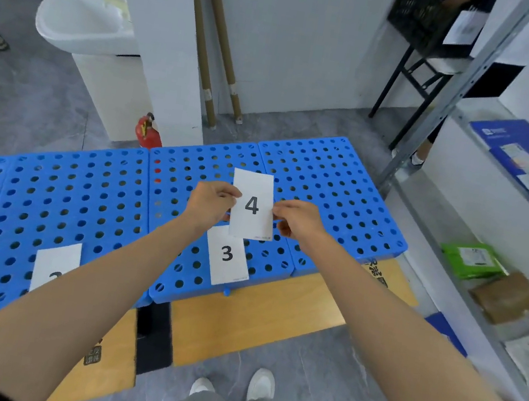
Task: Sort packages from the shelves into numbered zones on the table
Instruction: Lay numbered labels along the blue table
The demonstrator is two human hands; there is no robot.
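I hold the number 4 card (253, 205) above the blue table top (84, 192).
My left hand (210, 205) pinches the card's left edge and my right hand (298, 221) pinches its right edge. The 3 card (227, 257) lies flat just below. The blue package (521, 147), green package (470, 260) and brown package (507, 296) sit on the shelves (455, 210) to my right.
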